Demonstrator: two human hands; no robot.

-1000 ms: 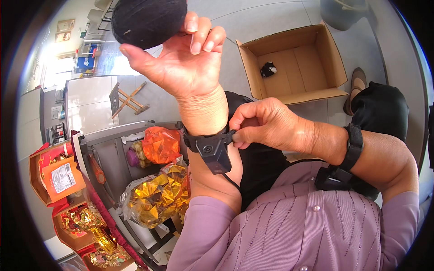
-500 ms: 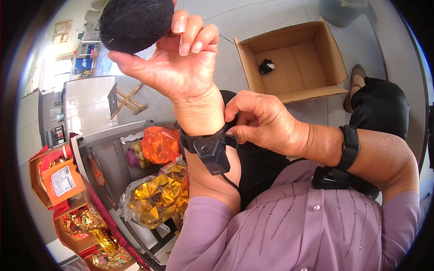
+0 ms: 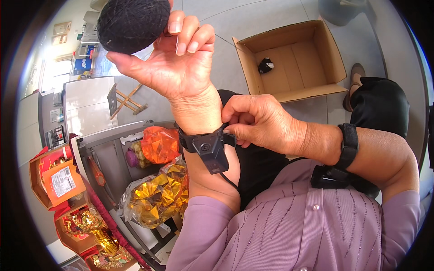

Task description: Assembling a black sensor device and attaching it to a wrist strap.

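My left hand (image 3: pixel 183 67) is raised at the upper left. Its thumb and fingers grip a black ball of yarn (image 3: pixel 133 25), wound round and cut off by the upper picture edge. Close to my left wrist, my right hand (image 3: pixel 266 119) is closed in a pinch, thumb against curled index finger. What it pinches, if anything, is too small or dark to make out. Its fingertips lie beside the black strap of a small camera (image 3: pixel 210 153) worn on my left wrist. Another black strap (image 3: pixel 348 144) circles my right forearm.
An open cardboard box (image 3: pixel 294 63) on the grey floor holds a small black-and-white item (image 3: pixel 266 65). At left, a grey cart (image 3: pixel 108 149) carries an orange bag (image 3: pixel 160 144) and a clear bag of gold folded paper (image 3: pixel 156 194). Beside it stand boxes of gold ornaments (image 3: pixel 83 223).
My left hand and the ball have shifted slightly left and down. My right hand has moved slightly left too, its fingers still pinched.
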